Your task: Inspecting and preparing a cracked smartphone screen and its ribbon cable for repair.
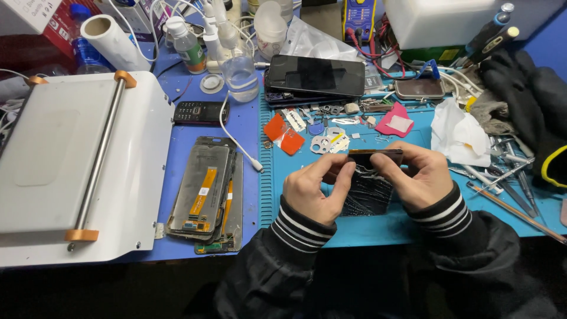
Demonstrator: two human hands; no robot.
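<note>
Both my hands hold a dark, cracked phone screen panel (pixel 369 189) over the blue work mat (pixel 366 227). My left hand (pixel 313 190) pinches its left edge near the top. My right hand (pixel 416 177) grips the top right corner, thumb across the upper edge. The lower part of the panel shows white crack lines between my wrists. Black sleeves with white stripes cover both forearms.
A white machine with a metal bar (pixel 77 165) fills the left. Stacked screen panels (pixel 207 192) lie beside it. A black phone (pixel 316 75), a small keypad phone (pixel 199 112), bottles (pixel 239 68), orange and pink picks, crumpled tissue (pixel 458 136), tweezers (pixel 508 177) and black gloves (pixel 525 94) surround the mat.
</note>
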